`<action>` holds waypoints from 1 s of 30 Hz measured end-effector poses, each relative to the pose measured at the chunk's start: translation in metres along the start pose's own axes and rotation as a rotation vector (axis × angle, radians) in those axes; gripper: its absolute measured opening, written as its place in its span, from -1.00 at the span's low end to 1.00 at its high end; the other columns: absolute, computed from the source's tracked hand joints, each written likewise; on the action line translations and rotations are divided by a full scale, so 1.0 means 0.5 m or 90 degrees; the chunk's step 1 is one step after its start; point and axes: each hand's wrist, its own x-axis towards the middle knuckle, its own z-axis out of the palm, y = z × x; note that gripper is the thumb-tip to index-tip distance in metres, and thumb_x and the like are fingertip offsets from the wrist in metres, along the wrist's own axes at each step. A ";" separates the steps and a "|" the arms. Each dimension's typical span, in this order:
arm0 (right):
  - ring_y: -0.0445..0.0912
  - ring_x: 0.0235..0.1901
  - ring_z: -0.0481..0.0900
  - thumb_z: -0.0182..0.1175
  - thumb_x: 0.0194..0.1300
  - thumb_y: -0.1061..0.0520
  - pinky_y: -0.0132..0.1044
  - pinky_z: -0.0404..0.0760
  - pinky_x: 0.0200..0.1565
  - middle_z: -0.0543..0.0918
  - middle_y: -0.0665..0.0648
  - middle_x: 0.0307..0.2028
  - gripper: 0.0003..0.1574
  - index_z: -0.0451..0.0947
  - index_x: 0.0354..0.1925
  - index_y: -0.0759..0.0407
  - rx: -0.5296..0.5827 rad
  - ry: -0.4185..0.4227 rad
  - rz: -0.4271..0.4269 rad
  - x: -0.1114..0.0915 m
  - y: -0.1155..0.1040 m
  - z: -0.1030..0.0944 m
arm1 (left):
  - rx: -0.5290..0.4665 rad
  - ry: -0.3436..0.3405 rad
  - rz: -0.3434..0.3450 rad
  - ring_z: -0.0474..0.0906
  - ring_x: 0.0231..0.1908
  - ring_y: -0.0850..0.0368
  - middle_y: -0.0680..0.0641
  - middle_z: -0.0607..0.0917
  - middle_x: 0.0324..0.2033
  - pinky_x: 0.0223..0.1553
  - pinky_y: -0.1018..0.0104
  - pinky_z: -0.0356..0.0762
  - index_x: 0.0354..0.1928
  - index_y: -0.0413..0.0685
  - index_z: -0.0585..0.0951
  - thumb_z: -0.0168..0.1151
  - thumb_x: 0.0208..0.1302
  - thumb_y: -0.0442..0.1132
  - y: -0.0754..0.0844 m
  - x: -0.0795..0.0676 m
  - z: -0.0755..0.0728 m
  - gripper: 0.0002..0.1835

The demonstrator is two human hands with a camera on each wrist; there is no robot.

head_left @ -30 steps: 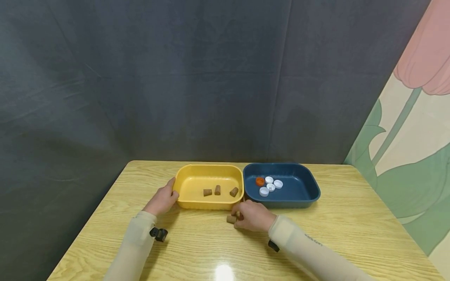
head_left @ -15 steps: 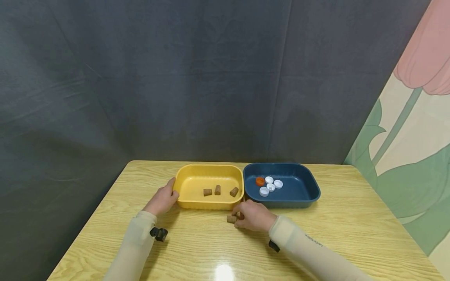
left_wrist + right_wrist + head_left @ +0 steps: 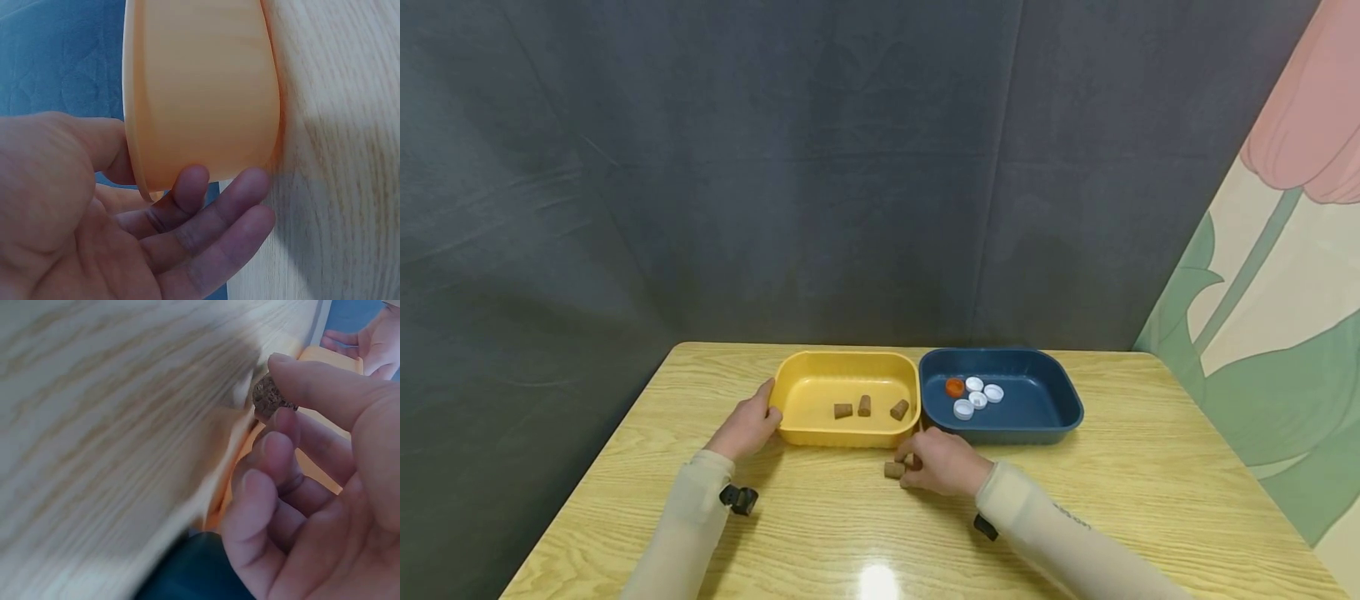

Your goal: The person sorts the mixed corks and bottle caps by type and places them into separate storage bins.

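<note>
My left hand (image 3: 747, 425) grips the left end of a yellow tray (image 3: 848, 438). In the left wrist view, the thumb lies at the rim and the curled fingers (image 3: 244, 187) touch the outer wall. Three brown corks (image 3: 865, 406) lie inside that tray. In front of it, my right hand (image 3: 946, 463) is low over the table with thumb and fingers curled about a cork (image 3: 893, 470). The right wrist view shows the cork's end (image 3: 269, 398) between thumb and fingertips. Its far side is hidden.
A dark blue tray (image 3: 1037, 435) stands against the yellow tray's right side. It holds several white bottle caps (image 3: 993, 392) and one orange cap (image 3: 954, 387). Both trays are near the back of the wooden table (image 3: 820, 533), before a dark curtain (image 3: 805, 183).
Almost nothing differs. The left hand stays on the yellow tray, and the right hand stays at the cork with only a very slight shift.
</note>
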 end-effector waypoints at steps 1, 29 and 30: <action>-0.31 -0.52 0.43 0.48 0.12 0.06 -0.34 0.45 -0.46 0.59 -0.15 -0.52 -0.74 0.76 -0.17 0.05 0.000 0.000 0.002 0.000 -0.001 -0.001 | -0.001 -0.001 0.000 0.41 -0.53 0.10 -0.14 0.57 -0.44 -0.38 0.25 0.39 0.55 -0.38 -0.10 -0.17 0.42 -0.30 -0.001 0.000 0.000 -0.27; -0.32 -0.66 0.33 0.43 0.18 0.10 -0.43 0.32 -0.55 0.50 -0.12 -0.61 -0.71 0.76 -0.11 0.14 0.078 0.040 -0.040 0.024 -0.040 -0.081 | 0.000 0.001 0.001 0.40 -0.55 0.11 -0.09 0.54 -0.52 -0.37 0.25 0.39 0.55 -0.39 -0.10 -0.17 0.41 -0.30 0.001 -0.003 0.000 -0.26; -0.32 -0.65 0.33 0.43 0.18 0.10 -0.43 0.33 -0.54 0.50 -0.12 -0.60 -0.71 0.76 -0.11 0.13 0.077 0.041 -0.041 0.028 -0.041 -0.084 | 0.000 0.002 0.001 0.40 -0.55 0.11 -0.09 0.54 -0.52 -0.37 0.25 0.39 0.55 -0.39 -0.10 -0.17 0.40 -0.30 0.001 -0.003 0.000 -0.26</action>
